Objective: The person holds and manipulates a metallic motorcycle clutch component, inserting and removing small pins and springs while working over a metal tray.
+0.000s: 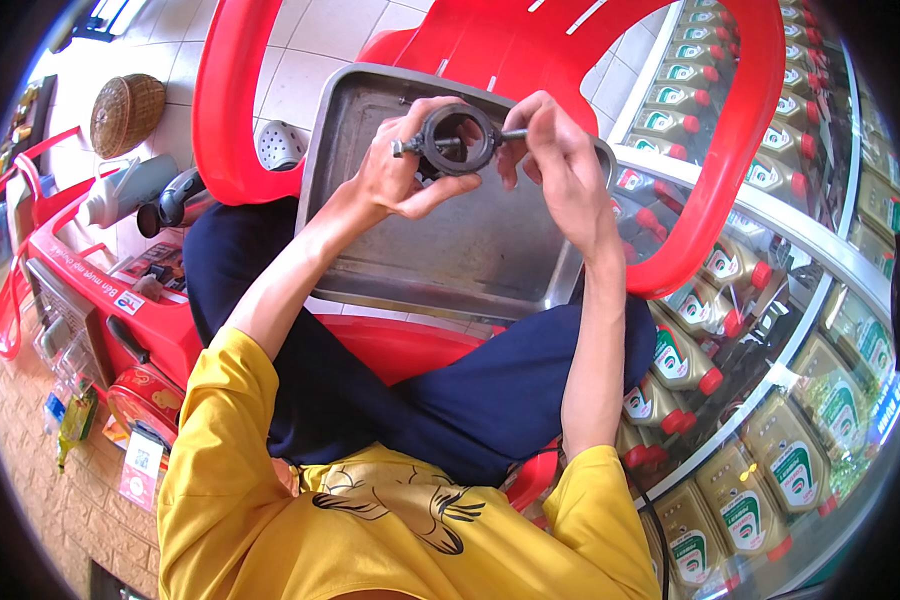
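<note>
A dark metal ring-shaped part [431, 140] with a round opening is held up over a grey metal tray [440, 250]. My left hand [394, 168] is closed around the ring's left side, its thumb along the lower edge. A bolt head [399, 148] sticks out on that side, and some of a shank shows inside the opening. At the ring's right side, my right hand [568, 160] pinches a thin metal rod [514, 133] that points at the ring. Fingers hide the rod's outer end. Whether the rod is seated in the ring I cannot tell.
The tray rests on a red plastic chair [225, 110] in front of my crossed legs. Glass shelving with rows of bottles [770, 490] stands close on the right. On the left are a red table [160, 325], a grey jug [130, 190] and a woven basket [128, 115].
</note>
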A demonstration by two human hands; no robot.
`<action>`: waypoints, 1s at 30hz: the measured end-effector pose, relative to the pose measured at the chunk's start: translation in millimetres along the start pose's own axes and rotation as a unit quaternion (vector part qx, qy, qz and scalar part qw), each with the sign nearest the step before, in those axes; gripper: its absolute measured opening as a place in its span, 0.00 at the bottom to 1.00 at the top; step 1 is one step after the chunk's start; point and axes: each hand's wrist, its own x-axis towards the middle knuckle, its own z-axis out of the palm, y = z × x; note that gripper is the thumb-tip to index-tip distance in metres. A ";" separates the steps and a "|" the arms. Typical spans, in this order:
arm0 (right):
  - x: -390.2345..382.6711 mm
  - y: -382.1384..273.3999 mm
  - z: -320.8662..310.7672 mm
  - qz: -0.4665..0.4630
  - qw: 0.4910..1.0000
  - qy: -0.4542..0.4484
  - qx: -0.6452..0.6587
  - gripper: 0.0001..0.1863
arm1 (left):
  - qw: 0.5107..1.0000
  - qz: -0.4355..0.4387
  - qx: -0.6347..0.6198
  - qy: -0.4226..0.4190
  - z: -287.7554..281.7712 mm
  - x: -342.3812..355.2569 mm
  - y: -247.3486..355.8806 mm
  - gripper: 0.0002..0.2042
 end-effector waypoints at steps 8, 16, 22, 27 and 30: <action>1.2 2.9 3.2 -0.078 0.994 0.075 -0.029 0.14 | 0.999 -0.003 0.032 -0.011 2.0 4.2 1.3 0.32; 7.3 11.3 5.8 -0.150 0.985 0.084 -0.009 0.16 | 1.000 -0.028 -0.004 -0.001 1.4 0.1 0.4 0.33; -0.2 -12.9 -3.1 0.091 0.987 -0.008 -0.134 0.16 | 1.000 0.000 0.012 -0.004 0.6 -1.2 -1.3 0.34; 4.9 4.3 17.8 -0.148 0.980 0.132 -0.016 0.20 | 1.000 0.004 0.020 0.013 2.6 0.3 -2.6 0.34; 2.7 2.1 16.8 -0.035 0.995 0.088 0.011 0.19 | 1.000 0.006 0.004 0.007 2.8 -2.1 -4.1 0.34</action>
